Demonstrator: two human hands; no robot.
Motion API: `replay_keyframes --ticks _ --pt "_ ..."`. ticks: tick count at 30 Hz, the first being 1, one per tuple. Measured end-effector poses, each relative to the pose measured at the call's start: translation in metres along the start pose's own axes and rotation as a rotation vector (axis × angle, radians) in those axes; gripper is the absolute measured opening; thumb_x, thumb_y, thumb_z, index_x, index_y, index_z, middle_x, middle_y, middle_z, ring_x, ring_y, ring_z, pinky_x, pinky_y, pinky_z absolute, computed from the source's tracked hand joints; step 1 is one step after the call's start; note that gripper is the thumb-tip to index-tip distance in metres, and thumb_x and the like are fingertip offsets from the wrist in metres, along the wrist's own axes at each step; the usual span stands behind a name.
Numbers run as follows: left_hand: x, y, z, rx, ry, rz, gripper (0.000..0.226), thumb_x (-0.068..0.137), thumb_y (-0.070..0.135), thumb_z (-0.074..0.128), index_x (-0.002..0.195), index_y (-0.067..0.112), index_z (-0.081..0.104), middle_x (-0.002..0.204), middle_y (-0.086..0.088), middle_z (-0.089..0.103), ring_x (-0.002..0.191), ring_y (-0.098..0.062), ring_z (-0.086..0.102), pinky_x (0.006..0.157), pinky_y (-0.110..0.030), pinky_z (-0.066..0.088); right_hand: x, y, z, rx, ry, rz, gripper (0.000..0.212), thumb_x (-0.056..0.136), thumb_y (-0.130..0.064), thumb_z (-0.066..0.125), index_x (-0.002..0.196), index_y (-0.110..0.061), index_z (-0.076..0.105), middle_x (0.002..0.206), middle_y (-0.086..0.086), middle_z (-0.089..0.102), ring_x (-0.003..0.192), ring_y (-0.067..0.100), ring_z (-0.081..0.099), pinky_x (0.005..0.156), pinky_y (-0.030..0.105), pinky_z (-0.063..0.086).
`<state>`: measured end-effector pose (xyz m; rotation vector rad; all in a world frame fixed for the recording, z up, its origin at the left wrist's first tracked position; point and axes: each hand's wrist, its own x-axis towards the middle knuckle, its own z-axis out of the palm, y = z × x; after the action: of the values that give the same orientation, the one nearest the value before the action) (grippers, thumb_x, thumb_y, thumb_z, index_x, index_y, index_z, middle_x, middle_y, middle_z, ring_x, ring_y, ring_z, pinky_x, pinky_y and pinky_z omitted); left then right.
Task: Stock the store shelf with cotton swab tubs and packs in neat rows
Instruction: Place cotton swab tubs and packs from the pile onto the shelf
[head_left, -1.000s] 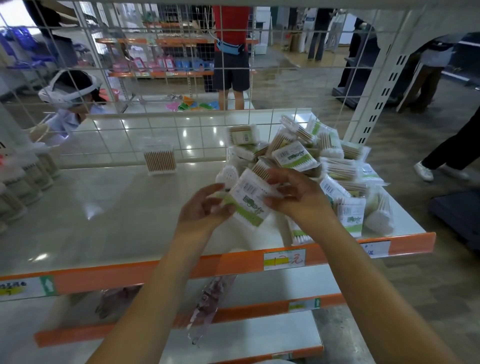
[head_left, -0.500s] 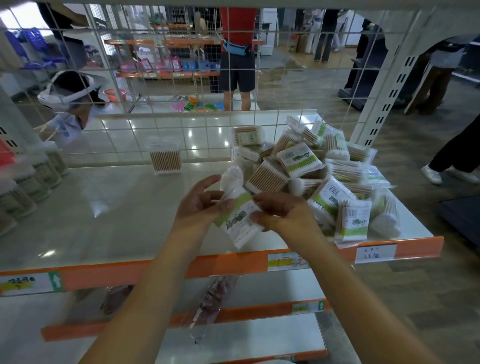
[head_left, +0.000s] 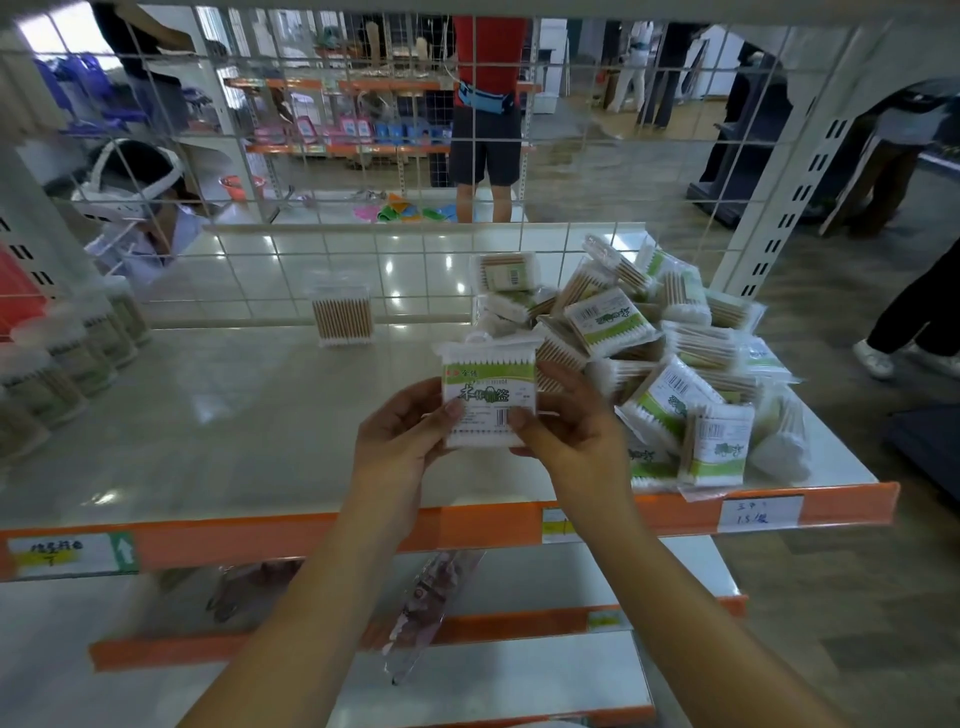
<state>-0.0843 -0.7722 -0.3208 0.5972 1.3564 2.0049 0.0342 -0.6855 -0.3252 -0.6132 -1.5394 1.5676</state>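
Both hands hold one cotton swab pack (head_left: 488, 397) upright above the middle of the shelf (head_left: 249, 415), its green-and-white label facing the camera. The left hand (head_left: 402, 439) grips the pack's lower left corner, thumb on the front; the right hand (head_left: 563, 426) pinches the lower right corner, thumb pressed near the barcode and the other fingers curled behind. The pack is lifted clear of the shelf surface — it touches nothing but the two hands.

Just to the right lies a loose pile of packs (head_left: 660, 364), jumbled at all angles and reaching the shelf's right front edge. One pack (head_left: 343, 317) stands alone at the back of the shelf, against the wire mesh panel (head_left: 363, 156). Along the left edge runs a row of tubs (head_left: 67, 358) (blurred, so their labels cannot be read).

The shelf's orange front rail (head_left: 311, 535) carries paper price tags — one (head_left: 758, 513) handwritten, at the right. On the lower shelf (head_left: 519, 665) lies a clear packet (head_left: 431, 603) of something brownish. Behind the mesh, a person in a red top (head_left: 488, 57) stands in the aisle.
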Motion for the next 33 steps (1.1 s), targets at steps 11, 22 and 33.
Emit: replay_keyframes --ticks 11,22,33 --pt "-0.003 0.002 0.002 -0.070 -0.018 -0.020 0.027 0.065 0.007 0.065 0.092 0.008 0.066 0.082 -0.004 0.073 0.076 -0.017 0.070 0.062 -0.022 0.055 0.001 0.006 -0.005 -0.107 -0.025 -0.161 0.034 0.079 -0.020 0.065 0.111 -0.030 0.059 0.100 0.004 0.070 0.092 0.017 0.067 0.081 0.036 0.056" --pt "-0.005 0.008 0.006 -0.010 -0.083 0.082 0.031 0.062 -0.001 0.074 0.087 0.011 0.060 0.074 0.001 0.070 0.068 -0.011 0.066 0.057 -0.020 0.051 0.007 0.008 -0.004 -0.449 0.078 -0.346 0.027 0.079 -0.033 0.062 0.102 -0.020 0.067 0.086 -0.008 0.054 0.073 0.001 0.053 0.064 0.008 0.042" --pt "-0.016 0.004 0.009 0.536 -0.143 0.394 0.017 0.071 0.015 0.068 0.086 0.023 0.064 0.088 -0.003 0.063 0.079 -0.012 0.061 0.068 -0.019 0.047 0.004 0.001 0.007 -0.407 -0.025 -0.128 0.040 0.067 -0.065 0.058 0.091 -0.034 0.062 0.088 0.000 0.069 0.083 0.016 0.066 0.072 0.045 0.054"
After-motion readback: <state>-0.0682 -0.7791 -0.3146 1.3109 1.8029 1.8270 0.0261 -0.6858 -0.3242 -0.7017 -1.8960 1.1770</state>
